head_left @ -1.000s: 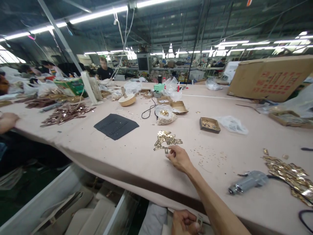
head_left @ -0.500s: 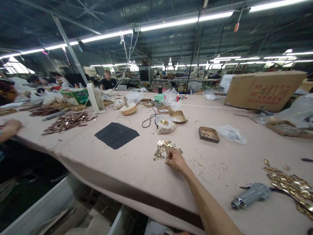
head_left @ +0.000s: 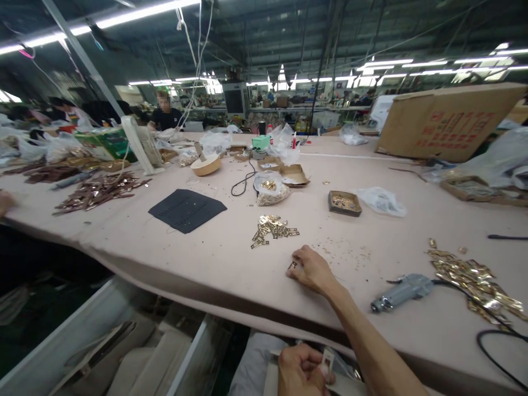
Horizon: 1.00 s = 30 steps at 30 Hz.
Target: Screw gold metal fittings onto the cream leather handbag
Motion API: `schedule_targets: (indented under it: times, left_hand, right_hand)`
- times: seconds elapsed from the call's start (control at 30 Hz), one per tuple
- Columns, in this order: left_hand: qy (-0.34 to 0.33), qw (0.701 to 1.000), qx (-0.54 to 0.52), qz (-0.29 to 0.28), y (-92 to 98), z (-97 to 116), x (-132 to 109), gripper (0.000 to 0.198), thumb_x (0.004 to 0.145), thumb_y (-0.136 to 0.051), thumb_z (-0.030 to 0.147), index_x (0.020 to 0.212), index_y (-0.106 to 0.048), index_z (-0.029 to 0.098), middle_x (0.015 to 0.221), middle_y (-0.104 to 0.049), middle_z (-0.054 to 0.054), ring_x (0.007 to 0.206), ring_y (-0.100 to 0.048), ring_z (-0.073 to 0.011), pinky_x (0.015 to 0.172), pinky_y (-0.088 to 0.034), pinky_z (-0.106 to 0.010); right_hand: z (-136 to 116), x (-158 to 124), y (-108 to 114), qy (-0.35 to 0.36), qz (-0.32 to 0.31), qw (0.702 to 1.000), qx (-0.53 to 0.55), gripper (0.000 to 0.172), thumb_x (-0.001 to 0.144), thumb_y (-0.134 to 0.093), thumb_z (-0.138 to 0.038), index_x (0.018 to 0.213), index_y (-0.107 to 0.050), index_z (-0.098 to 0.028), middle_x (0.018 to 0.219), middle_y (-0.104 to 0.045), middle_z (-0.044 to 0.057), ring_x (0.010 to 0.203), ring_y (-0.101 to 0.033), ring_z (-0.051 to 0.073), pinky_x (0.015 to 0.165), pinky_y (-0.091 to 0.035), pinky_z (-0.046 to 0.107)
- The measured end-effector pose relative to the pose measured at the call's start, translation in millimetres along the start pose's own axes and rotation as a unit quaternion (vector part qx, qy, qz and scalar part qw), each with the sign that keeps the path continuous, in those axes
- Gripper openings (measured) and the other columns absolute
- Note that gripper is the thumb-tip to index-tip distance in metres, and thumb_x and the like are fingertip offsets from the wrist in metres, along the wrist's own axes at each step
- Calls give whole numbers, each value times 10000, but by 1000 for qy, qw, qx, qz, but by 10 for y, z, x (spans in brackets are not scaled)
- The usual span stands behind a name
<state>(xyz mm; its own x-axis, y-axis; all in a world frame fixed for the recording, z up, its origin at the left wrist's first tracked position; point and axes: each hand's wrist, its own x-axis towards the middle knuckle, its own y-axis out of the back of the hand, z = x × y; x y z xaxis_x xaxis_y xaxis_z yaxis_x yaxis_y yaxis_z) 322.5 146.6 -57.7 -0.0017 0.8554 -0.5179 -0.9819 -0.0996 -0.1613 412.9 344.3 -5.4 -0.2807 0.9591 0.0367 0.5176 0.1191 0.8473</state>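
Observation:
My right hand [head_left: 313, 270] is just over the table near its front edge, thumb and fingers pinched on a small slotted metal plate [head_left: 292, 265]. Beyond it lies a loose pile of similar gold-coloured plates [head_left: 274, 226]. Below the table edge, my left hand [head_left: 301, 369] is closed around a beige strap [head_left: 327, 358], whose end with an opening sticks up past the fingers. More beige material lies under and beside that hand, partly cut off by the frame. A grey power screwdriver [head_left: 402, 292] rests to the right of my right forearm.
Gold metal pieces [head_left: 474, 280] spread at the right by a black cable. Farther back are a small box of parts [head_left: 344, 203], a bag of fittings [head_left: 271, 190], a black sheet [head_left: 187, 210] and brown straps [head_left: 101, 192]. A bin [head_left: 185, 357] stands below. Another person's hand [head_left: 5, 202] is at far left.
My right hand has drawn back from the pile toward the table edge, with a plate now visible in its fingers. My left hand has come into view with the strap. The camera has tilted down.

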Motion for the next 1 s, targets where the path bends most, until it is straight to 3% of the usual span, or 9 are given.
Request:
schedule_targets:
  times: [0.13, 0.27, 0.37, 0.53, 0.7, 0.83, 1.0]
  left_hand:
    - [20, 1000, 4, 17, -96, -97, 165, 300, 716, -765, 378, 812, -638, 125, 682, -725, -71, 348, -576, -124, 340, -382, -214]
    - [7, 999, -15, 44, -181, -122, 267, 338, 689, -762, 405, 798, -647, 106, 692, -739, -106, 337, -575, -131, 323, -389, -219]
    - [-7, 1000, -13, 15, -176, -31, 272, 284, 701, -753, 357, 755, -684, 87, 703, -752, -124, 391, -622, -145, 366, -451, -223]
    - [-3, 999, -34, -21, -95, 46, 333, 317, 729, -730, 319, 864, -749, 34, 767, -774, -151, 486, -687, -178, 462, -556, -261]
    - [7, 996, -46, -73, -74, 43, 370, 415, 735, -759, 328, 990, -765, 1, 799, -783, -170, 557, -725, -193, 537, -600, -272]
    - [12, 995, -41, -90, -83, 37, 379, 434, 742, -782, 344, 1018, -776, 9, 763, -780, -156, 565, -727, -189, 572, -614, -279]
    - [10, 993, -36, -114, -75, 20, 356, 410, 756, -776, 351, 1027, -792, 43, 783, -786, -139, 599, -734, -184, 618, -625, -287]
  right_hand:
    - [-62, 84, -76, -35, 9, 999, 13, 304, 660, -857, -308, 855, -664, -177, 938, -659, 75, 829, -607, 205, 705, -403, 285]
    - [-110, -30, -68, -7, 23, 998, 64, 62, 813, -700, -187, 769, -658, -201, 795, -685, 34, 766, -621, 175, 729, -431, 273]
    - [-39, -331, 46, 14, 57, 988, 142, 114, 903, -609, -221, 845, -705, -203, 877, -713, 42, 806, -637, 167, 792, -467, 276]
    - [259, -1092, 201, -17, 100, 938, 332, 259, 955, -583, -362, 1098, -724, -198, 813, -669, 33, 700, -615, 150, 666, -510, 270]
    - [428, -1748, -45, -121, 110, 916, 365, 289, 910, -676, -397, 1119, -719, -203, 859, -684, 48, 712, -653, 165, 662, -565, 279]
    - [388, -1933, -224, -134, 142, 911, 364, 215, 902, -693, -381, 1014, -742, -204, 934, -711, 71, 777, -672, 182, 718, -581, 293]
    - [308, -1945, -217, -118, 131, 923, 341, 167, 944, -633, -340, 960, -754, -225, 865, -695, 51, 715, -650, 166, 669, -549, 286]
